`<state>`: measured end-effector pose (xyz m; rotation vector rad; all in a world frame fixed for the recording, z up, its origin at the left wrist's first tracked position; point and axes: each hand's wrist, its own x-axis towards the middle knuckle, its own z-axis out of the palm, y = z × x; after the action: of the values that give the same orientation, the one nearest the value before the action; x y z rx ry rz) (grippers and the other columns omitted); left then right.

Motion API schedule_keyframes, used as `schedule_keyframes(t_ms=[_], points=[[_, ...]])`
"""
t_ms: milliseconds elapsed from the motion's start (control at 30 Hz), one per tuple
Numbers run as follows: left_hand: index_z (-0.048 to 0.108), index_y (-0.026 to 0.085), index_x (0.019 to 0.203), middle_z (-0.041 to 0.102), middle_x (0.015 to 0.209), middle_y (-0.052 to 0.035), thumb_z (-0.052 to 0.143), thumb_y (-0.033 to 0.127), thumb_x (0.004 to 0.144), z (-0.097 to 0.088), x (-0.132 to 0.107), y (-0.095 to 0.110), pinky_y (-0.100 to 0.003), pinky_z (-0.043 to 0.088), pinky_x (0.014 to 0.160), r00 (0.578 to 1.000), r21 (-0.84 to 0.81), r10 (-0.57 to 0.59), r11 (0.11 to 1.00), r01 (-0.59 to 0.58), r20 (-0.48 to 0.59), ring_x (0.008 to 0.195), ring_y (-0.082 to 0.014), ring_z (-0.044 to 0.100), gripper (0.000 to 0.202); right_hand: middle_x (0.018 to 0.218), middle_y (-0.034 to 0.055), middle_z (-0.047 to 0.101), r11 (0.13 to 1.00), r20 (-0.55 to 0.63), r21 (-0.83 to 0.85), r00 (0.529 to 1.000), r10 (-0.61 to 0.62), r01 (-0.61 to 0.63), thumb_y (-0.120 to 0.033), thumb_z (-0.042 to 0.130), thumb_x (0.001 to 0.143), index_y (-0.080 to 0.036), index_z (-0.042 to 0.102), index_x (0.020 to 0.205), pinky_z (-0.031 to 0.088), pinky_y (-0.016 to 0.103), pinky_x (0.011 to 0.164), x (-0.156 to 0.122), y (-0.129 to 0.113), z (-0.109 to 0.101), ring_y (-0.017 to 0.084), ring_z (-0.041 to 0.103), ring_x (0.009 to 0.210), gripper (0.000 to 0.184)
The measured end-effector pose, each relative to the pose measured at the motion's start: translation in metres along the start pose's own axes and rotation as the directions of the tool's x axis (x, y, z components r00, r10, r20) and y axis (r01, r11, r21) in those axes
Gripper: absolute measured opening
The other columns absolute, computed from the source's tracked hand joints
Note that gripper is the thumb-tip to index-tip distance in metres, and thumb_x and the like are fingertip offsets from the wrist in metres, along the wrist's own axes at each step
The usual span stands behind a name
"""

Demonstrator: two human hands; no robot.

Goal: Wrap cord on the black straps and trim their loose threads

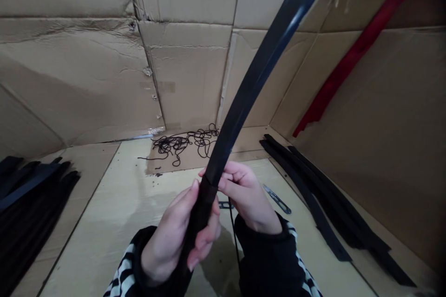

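Note:
A long, glossy, curved black sword (pixel 251 74) slants up and to the right from my hands, its upper end out of view. Its lower part is matte and dark, with a step where the two parts meet. My left hand (pixel 181 232) is wrapped round that matte lower part, just below the step. On the other side, my right hand (pixel 245 192) has its thumb and fingers pinched close against the step. A thin black cord (pixel 232 222) runs down from beneath my right hand; its upper end is hidden by the fingers.
Tangled dark cord (pixel 177 144) lies at the back on cardboard. Thread snips (pixel 278 199) lie right of my right hand. Several long black pieces are at the left (pixel 35 209) and right (pixel 324 199). A red strip (pixel 355 55) hangs against the right cardboard wall (pixel 393 116).

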<state>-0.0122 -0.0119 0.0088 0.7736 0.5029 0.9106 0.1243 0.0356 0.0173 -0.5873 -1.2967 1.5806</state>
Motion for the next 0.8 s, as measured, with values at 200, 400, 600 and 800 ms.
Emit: schedule_keyframes(t_ms=[200,400,600,800], points=[[0.056,0.018,0.090,0.052,0.056,0.0049,0.047,0.063,0.086,0.007,0.005,0.000,-0.015,0.036,0.038,0.928,0.355,0.217,0.929,-0.101,-0.302,0.040,-0.0063,0.043,0.047,0.050,-0.0067,0.045,0.958,-0.116,-0.283,0.991,-0.074,0.038,-0.036,0.072,0.079,-0.017,0.063,0.079,0.036,0.019,0.045,-0.005,-0.008,0.006,0.007,0.043,0.046,0.022],[0.058,0.016,0.071,0.050,0.045,0.0029,0.040,0.056,0.091,0.004,0.003,0.001,-0.015,0.035,0.037,0.929,0.217,0.155,0.973,-0.083,-0.337,0.035,-0.0065,0.041,0.049,0.052,-0.0050,0.052,0.967,-0.053,-0.255,0.998,-0.044,0.029,-0.034,0.070,0.081,-0.015,0.064,0.081,0.038,0.020,0.047,-0.006,-0.012,0.011,0.007,0.047,0.046,0.020],[0.054,0.017,0.061,0.030,0.031,0.0070,0.037,0.063,0.088,-0.006,0.000,0.002,-0.014,0.019,0.029,0.990,-0.140,-0.061,0.987,0.079,0.127,0.026,-0.0047,0.021,0.056,0.065,0.0000,0.065,0.997,0.115,-0.048,0.992,0.059,-0.054,-0.041,0.073,0.078,-0.015,0.072,0.096,0.050,0.024,0.064,-0.004,-0.011,0.008,0.011,0.061,0.062,0.031],[0.057,0.017,0.073,0.046,0.040,0.0045,0.030,0.075,0.083,-0.004,0.002,-0.003,-0.015,0.024,0.029,0.999,0.088,0.009,0.996,-0.006,-0.040,0.027,-0.0050,0.030,0.064,0.059,-0.0029,0.063,0.997,0.070,0.014,0.995,0.071,-0.072,-0.029,0.080,0.071,-0.014,0.067,0.083,0.046,0.018,0.051,-0.002,-0.007,0.009,0.007,0.057,0.050,0.022]])
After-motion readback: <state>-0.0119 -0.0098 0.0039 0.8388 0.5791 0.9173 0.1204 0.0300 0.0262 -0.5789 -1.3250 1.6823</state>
